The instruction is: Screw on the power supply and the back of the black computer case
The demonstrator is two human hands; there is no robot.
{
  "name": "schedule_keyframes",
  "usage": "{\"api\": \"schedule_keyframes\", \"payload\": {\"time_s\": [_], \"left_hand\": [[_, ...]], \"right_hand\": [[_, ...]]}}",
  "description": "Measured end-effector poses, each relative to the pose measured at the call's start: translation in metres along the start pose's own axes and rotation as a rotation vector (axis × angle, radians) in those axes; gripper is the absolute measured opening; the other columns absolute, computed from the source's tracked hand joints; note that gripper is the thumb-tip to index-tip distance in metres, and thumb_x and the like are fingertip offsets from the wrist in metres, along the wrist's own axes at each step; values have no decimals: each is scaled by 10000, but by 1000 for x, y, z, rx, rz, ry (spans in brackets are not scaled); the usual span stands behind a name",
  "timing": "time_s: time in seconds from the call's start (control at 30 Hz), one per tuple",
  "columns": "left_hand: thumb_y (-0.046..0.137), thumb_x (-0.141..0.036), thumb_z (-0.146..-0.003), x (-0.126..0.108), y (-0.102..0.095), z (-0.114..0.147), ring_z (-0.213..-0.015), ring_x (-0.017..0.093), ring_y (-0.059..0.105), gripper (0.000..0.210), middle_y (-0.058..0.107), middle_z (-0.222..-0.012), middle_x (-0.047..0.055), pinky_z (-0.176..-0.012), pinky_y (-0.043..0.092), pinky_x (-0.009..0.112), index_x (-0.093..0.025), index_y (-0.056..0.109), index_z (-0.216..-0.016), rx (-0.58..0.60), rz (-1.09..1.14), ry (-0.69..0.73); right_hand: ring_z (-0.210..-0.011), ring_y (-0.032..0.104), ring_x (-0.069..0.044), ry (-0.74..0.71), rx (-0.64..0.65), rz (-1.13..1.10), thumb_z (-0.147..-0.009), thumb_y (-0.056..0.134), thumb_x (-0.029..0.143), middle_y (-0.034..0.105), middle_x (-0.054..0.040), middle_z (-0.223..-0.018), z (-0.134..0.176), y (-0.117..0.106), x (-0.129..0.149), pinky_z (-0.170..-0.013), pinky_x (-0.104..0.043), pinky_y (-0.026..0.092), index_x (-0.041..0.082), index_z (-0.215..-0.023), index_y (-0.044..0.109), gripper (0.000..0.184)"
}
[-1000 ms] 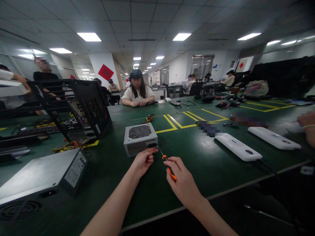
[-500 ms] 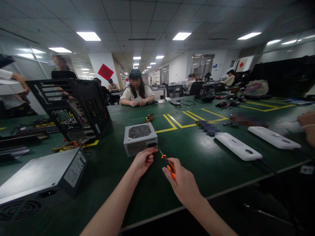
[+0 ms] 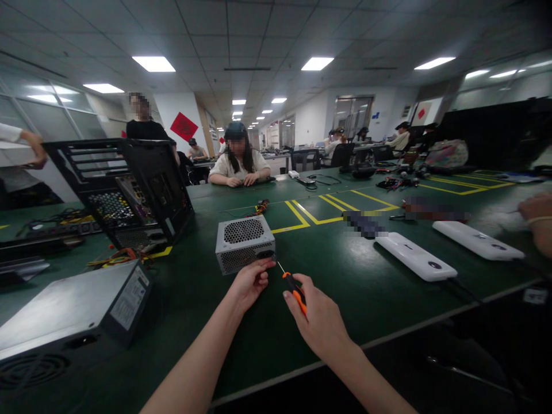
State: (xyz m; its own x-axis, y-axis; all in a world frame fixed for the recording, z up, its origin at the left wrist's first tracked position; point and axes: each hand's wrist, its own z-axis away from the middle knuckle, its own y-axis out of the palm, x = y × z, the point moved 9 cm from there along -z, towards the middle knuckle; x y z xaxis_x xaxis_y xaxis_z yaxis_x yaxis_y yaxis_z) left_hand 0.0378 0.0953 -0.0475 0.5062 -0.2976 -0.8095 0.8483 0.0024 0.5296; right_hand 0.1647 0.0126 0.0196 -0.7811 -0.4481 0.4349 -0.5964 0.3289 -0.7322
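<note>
A small silver power supply unit [image 3: 241, 244] with perforated faces sits on the green table, its socket side toward me. My left hand [image 3: 250, 283] is at its lower front edge, fingertips pinched together near the right corner under the socket. Whatever the pinch may hold is too small to make out. In my right hand [image 3: 317, 313] is a screwdriver [image 3: 295, 290] with an orange and black handle. Its thin shaft points up and left, and the tip is a little apart from my left fingertips.
A larger power supply [image 3: 81, 310] lies at the left, with an open black computer case [image 3: 129, 190] behind it. Two white power banks [image 3: 416, 257] lie at the right. A co-worker [image 3: 239, 161] sits across the table [image 3: 207, 356]; another person's hand [image 3: 537, 215] is at the right edge.
The screwdriver tip has drawn slightly back from the power supply's corner toward me. My left hand has stayed in place. In the background, a standing person in black has moved right.
</note>
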Motion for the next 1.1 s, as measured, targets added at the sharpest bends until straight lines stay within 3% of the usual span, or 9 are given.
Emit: {"api": "schedule_keyframes", "payload": {"time_s": [0.1, 0.27, 0.4, 0.53, 0.8, 0.97, 1.1], "left_hand": [[477, -2, -696, 0, -1, -1, -462, 2, 346, 282, 579, -957, 112, -376, 273, 129, -64, 558, -958, -2, 6, 1], [482, -10, -700, 0, -1, -2, -459, 3, 342, 271, 581, -955, 116, -373, 270, 132, -67, 563, -952, -3, -1, 5], [482, -12, -698, 0, -1, -2, -461, 3, 337, 267, 580, -963, 119, -379, 279, 132, -70, 572, -943, 14, -9, 14], [494, -23, -700, 1, -2, -2, -470, 3, 346, 265, 576, -984, 122, -381, 279, 130, -73, 576, -947, 18, -6, 13], [525, -46, -699, 1, -1, -2, -469, 0, 346, 273, 582, -936, 112, -382, 267, 123, -78, 551, -968, 18, -28, 17], [554, -98, -709, 7, 12, 2, -450, 3, 345, 281, 594, -840, 100, -380, 245, 130, -82, 527, -988, 99, -98, -30], [580, -176, -717, 11, 27, 8, -411, 0, 311, 265, 520, -625, 4, -373, 205, 133, -97, 556, -970, 215, -189, -47]], "right_hand": [[-754, 560, -176, -24, -1, 48, -849, 382, 218, 569, -59, -840, 1, 1, 1, -672, -312, 452, 162, -1044, 472, 221], [-789, 512, -176, -136, -24, 132, -748, 444, 71, 493, -45, -854, 1, 0, 9, -704, -322, 453, 209, -1068, 495, 352], [-809, 508, -179, -102, -37, 34, -733, 440, 74, 454, -56, -901, 0, -2, 7, -707, -331, 471, 196, -1106, 445, 393], [-829, 519, -175, -96, -76, -74, -731, 425, 71, 438, -66, -939, 1, -5, 6, -708, -319, 483, 169, -991, 450, 279], [-890, 495, -197, -196, -120, 9, -769, 365, 19, 475, -78, -958, 4, -10, 13, -766, -366, 458, 186, -949, 522, 292], [-927, 484, -202, -162, -50, -67, -710, 392, 6, 446, -87, -993, 1, -6, 14, -793, -374, 456, 181, -1035, 473, 378], [-971, 481, -208, -198, -58, -120, -711, 408, 41, 443, -100, -1025, 3, -11, 22, -821, -379, 452, 173, -1068, 427, 381]]}}
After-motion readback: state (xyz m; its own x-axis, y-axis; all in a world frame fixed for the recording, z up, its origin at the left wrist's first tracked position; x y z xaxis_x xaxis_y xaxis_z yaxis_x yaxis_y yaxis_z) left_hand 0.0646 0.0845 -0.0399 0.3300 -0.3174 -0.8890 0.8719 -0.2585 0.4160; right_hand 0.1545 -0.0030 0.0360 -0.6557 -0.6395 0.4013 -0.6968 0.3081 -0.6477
